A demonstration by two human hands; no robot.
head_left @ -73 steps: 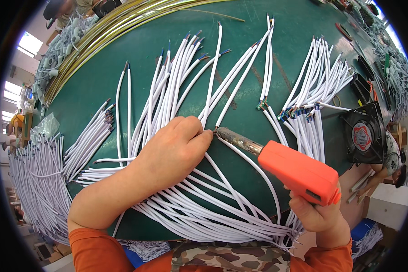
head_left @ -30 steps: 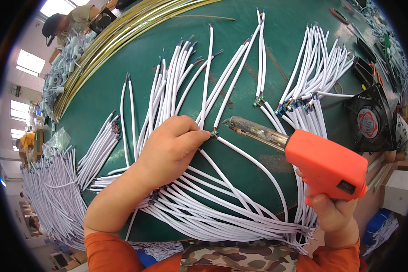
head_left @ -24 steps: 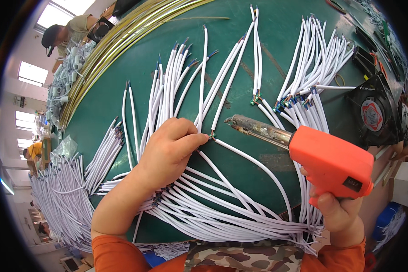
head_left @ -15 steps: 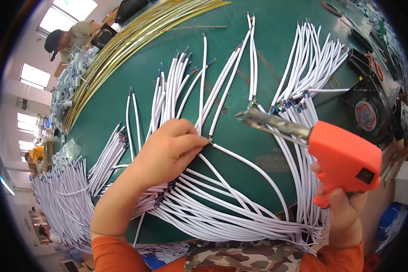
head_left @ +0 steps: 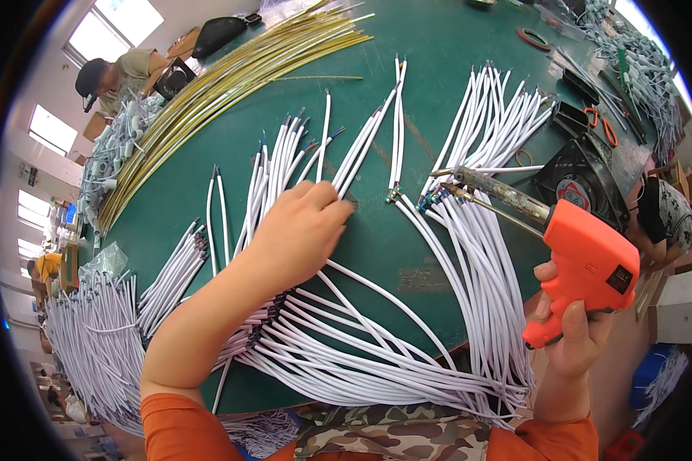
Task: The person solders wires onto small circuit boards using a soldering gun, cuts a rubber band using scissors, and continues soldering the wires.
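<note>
My right hand (head_left: 570, 338) grips an orange soldering gun (head_left: 592, 250) by its handle. The gun's metal barrel points left, and its tip with a thin feed tube hovers above a row of joined white cables (head_left: 469, 253). My left hand (head_left: 304, 230) is closed over several white cables near the middle of the table. Its fingers are curled under and what they pinch is hidden. Loose white cables (head_left: 369, 150) with stripped ends fan out beyond it. A pair of cables with a joint of coloured wires (head_left: 394, 192) lies between my two hands.
A small black fan (head_left: 573, 180) stands at the right, with orange-handled scissors (head_left: 601, 127) behind it. Long yellowish strips (head_left: 231, 84) lie at the far left of the green table (head_left: 415, 330). Bundled white cables (head_left: 100, 346) crowd the near left. A co-worker (head_left: 115, 77) sits across.
My left hand has moved up and slightly right, its pinching fingers now turned out of sight. The soldering gun tip shifted right, and the whole view has shifted a little.
</note>
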